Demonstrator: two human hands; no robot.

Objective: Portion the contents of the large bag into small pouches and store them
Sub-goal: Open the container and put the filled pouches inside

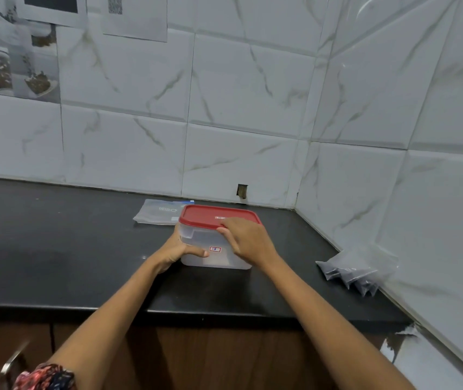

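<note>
Small clear pouches of dark grains (358,273) lie on black desk (55,249), well right of my fingers. L hand (175,253) grips translucent tub w/ red lid (219,240); R hand (246,240) fingers curl on lid edge. Risk: lid pops suddenly, tub skids.

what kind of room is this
Most likely a home kitchen: a black stone countertop running into a corner, marble-look wall tiles behind it, wooden cabinet doors below, and a red-lidded plastic food container on the counter.
</note>
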